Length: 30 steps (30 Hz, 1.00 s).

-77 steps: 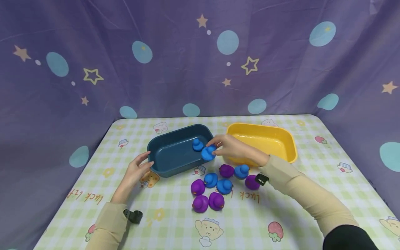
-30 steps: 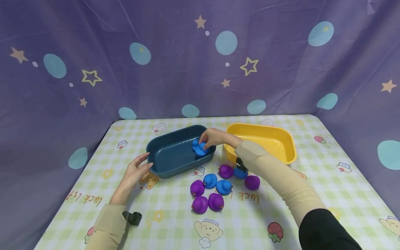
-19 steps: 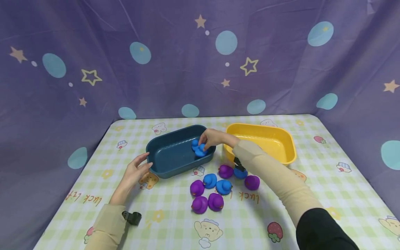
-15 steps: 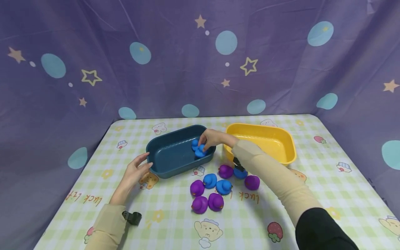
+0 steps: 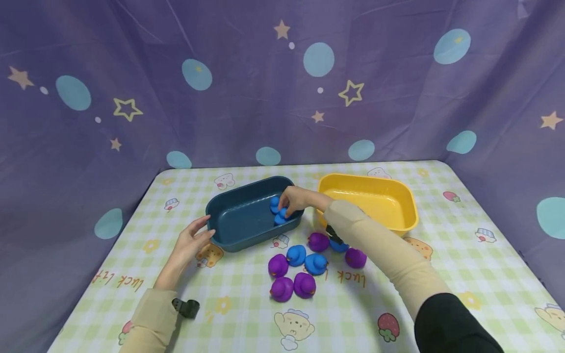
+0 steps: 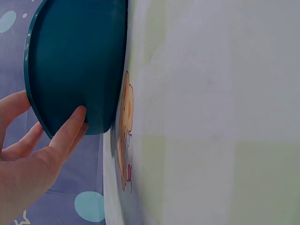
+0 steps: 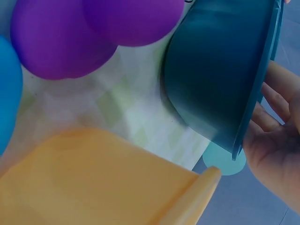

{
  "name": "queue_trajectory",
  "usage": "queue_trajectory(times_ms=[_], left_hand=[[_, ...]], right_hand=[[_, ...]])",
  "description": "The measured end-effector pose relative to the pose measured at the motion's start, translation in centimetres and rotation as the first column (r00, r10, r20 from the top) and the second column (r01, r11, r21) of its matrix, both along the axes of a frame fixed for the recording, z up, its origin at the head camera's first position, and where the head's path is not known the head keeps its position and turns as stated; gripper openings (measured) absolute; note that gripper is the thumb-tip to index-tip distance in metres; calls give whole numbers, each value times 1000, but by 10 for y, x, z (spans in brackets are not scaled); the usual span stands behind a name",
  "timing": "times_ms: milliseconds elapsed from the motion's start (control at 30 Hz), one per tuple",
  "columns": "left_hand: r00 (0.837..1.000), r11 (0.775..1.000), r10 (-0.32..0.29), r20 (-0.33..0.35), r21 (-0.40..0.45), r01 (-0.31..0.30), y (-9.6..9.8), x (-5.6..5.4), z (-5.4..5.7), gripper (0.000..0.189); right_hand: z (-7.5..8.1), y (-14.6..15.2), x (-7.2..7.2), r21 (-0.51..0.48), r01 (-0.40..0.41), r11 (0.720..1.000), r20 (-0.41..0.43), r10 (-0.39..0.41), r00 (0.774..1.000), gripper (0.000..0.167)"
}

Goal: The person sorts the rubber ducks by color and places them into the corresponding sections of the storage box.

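Two blue rubber ducks sit at the right end of the dark teal bin [image 5: 244, 241]. My right hand [image 5: 297, 198] reaches over that end and pinches the nearer blue rubber duck [image 5: 280, 219], partly covering it. The other blue duck [image 5: 274, 204] lies just behind it. In the right wrist view, the fingers of my right hand [image 7: 276, 136] pass behind the bin's rim, so the duck is hidden there. My left hand [image 5: 192, 242] touches the bin's left end with extended, spread fingers; in the left wrist view, fingertips [image 6: 80, 112] rest against its outer wall.
A yellow bin [image 5: 412, 211] stands right of the teal one, under my right forearm. In front lie several purple ducks [image 5: 281, 289] and blue ducks [image 5: 315, 264], one partly behind the right wrist camera. A checked cloth [image 5: 238, 323] covers the table; a purple curtain [image 5: 247, 98] hangs behind.
My right hand has carried the blue duck over the teal bin's rim and down inside, then shifted it slightly nearer the front wall. My left hand stays at the bin's left end.
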<state>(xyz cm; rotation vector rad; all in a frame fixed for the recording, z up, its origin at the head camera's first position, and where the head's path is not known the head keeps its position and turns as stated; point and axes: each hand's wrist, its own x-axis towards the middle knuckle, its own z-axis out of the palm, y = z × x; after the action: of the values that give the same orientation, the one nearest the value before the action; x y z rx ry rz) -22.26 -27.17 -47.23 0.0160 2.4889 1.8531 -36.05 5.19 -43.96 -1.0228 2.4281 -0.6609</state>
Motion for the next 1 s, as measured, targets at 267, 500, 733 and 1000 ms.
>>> queue_trajectory(times_ms=[267,500,733,1000], left_hand=[[1000,1000,0,-4,13,0,-2,-1,-2,74],[1000,1000,8,-3,11,-8,-2,-1,-5,73],[1000,1000,-12,-2,-21,12,2,4,5,68],[1000,1000,-7,2,3,7,-1,0,0,74]], right_hand=[[61,-1,58,13,44,999,-43,-44,998,22],[52,-2,53,23,43,999,-59,-42,997,22],[49,-3,52,32,45,998,-65,-43,997,21],[-29,1,-16,-57,-81,995,-93,75,993,24]])
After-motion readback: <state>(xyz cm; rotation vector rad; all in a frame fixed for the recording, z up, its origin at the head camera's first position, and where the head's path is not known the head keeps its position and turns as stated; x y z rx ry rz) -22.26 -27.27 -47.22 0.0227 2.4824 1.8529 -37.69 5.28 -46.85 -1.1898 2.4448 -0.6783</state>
